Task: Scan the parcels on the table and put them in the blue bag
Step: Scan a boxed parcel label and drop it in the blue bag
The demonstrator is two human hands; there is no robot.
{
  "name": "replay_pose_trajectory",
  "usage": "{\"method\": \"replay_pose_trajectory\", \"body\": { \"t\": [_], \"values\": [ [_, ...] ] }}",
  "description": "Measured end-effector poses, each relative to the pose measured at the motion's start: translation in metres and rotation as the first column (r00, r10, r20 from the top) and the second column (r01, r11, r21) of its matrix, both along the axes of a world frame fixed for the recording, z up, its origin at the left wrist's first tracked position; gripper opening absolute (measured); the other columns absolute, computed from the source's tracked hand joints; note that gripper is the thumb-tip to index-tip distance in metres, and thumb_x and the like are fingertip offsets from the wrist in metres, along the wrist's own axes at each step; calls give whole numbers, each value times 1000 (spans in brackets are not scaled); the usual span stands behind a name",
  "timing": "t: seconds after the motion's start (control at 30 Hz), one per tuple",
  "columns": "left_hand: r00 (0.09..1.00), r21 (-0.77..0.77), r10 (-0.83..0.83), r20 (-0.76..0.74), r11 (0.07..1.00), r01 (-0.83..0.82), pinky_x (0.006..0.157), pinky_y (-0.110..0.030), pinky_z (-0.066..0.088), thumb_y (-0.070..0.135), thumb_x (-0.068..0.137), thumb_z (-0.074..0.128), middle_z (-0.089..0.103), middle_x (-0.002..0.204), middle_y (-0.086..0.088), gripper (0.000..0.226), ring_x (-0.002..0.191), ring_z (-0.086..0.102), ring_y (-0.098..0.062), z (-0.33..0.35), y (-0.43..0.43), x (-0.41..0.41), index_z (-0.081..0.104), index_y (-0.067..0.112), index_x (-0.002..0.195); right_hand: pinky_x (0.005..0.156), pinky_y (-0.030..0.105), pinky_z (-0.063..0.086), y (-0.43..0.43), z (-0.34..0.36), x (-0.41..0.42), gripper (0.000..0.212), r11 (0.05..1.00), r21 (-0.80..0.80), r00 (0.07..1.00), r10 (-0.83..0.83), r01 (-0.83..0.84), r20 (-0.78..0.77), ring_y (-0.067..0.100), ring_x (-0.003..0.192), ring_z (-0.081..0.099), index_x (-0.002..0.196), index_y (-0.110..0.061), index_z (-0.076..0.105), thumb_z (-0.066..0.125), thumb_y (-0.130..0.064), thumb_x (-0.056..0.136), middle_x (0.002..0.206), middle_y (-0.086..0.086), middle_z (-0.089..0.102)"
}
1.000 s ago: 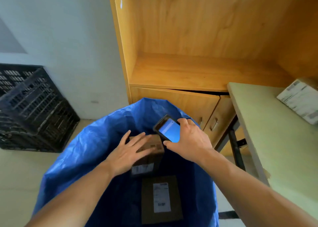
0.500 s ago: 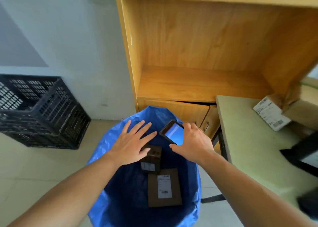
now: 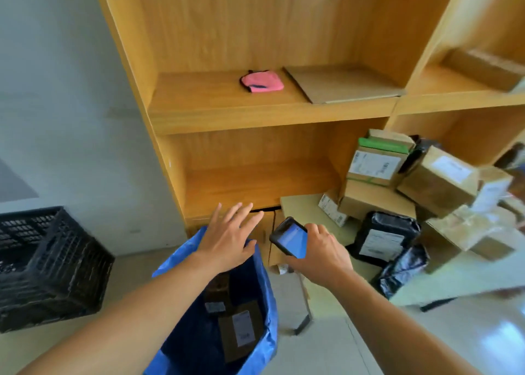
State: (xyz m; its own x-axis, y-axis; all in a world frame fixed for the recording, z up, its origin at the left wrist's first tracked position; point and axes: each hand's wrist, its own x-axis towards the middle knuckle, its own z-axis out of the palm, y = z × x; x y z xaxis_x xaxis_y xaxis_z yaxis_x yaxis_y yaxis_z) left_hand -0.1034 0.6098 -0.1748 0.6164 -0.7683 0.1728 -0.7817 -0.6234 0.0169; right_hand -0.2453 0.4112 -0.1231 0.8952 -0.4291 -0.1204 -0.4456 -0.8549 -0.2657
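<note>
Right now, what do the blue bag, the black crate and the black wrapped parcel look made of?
Blue bag: probably woven plastic sheet, faint sheen, stiff creased rim. Black crate: rigid moulded plastic, matte, open lattice walls. Black wrapped parcel: thin glossy plastic film, wrinkled with bright highlights; contents hidden.

One phone [image 3: 291, 237] is counted in the fingers of the right hand [image 3: 322, 252], one blue bag [image 3: 271, 312] holding two brown parcels [image 3: 241, 329] below the fingers of the left hand [image 3: 227, 239], and, beyond the right fingers, at least six cardboard boxes [image 3: 437, 181] and three black mailers [image 3: 386, 235].
</note>
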Motion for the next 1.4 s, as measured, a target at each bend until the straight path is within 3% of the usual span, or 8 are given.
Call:
{"method": "replay_pose_trajectory", "body": {
  "t": [0.13, 0.4, 0.57, 0.73, 0.93, 1.1, 1.4],
  "values": [
    [995, -56, -90, 53, 994, 93, 122, -63, 15, 58, 94, 34, 27, 167, -3, 69, 153, 24, -26, 45, -74, -17, 24, 33, 159, 80, 35, 52, -48, 20, -31, 72, 996, -24, 995, -85, 87, 55, 19, 106, 55, 127, -26, 43, 68, -65, 72, 117, -5, 52],
    [980, -6, -187, 70, 982, 188, 124, -58, 11, 58, 96, 39, 19, 169, 1, 71, 155, 15, -22, 71, -227, -75, 15, 36, 160, 78, 36, 52, -174, 43, -108, 73, 975, -56, 967, -207, 217, 146, 18, 100, 52, 125, -26, 42, 69, -68, 71, 110, -5, 49],
    [966, -101, -245, 79, 962, 252, 123, -56, 21, 56, 94, 46, 27, 166, -1, 72, 153, 23, -24, 90, -323, -110, 22, 34, 159, 78, 38, 54, -249, 43, -155, 71, 955, -46, 950, -286, 294, 127, 20, 97, 54, 123, -25, 42, 67, -68, 72, 113, -3, 51],
    [948, -81, -304, 91, 947, 311, 119, -53, 31, 57, 95, 48, 27, 166, -5, 73, 151, 26, -27, 95, -390, -114, 23, 32, 158, 76, 33, 49, -305, 32, -175, 79, 945, -23, 940, -321, 326, 118, 21, 103, 55, 134, -22, 41, 67, -67, 75, 119, -2, 52],
    [947, -76, -320, 34, 944, 322, 113, -52, 40, 59, 93, 53, 26, 165, -5, 76, 150, 25, -27, 86, -459, -92, 25, 31, 158, 74, 33, 47, -362, 25, -163, 75, 928, -19, 925, -368, 372, 94, 20, 101, 54, 131, -22, 42, 67, -66, 75, 117, -2, 51],
    [945, -8, -327, 21, 945, 327, 101, -52, 48, 68, 90, 53, 19, 165, -10, 82, 141, 36, -33, 81, -529, -71, 19, 33, 156, 72, 32, 49, -409, 27, -155, 72, 901, -48, 901, -429, 432, 61, 18, 98, 53, 127, -25, 41, 69, -67, 74, 113, -5, 50],
    [934, 123, -355, 30, 929, 349, 117, -64, 23, 78, 84, 51, 6, 169, -8, 91, 154, 8, -31, 61, -619, -63, 14, 38, 157, 72, 29, 53, -491, 28, -142, 74, 890, -31, 890, -454, 456, 50, 14, 94, 52, 126, -26, 42, 73, -66, 72, 112, -6, 50]
  ]
}}
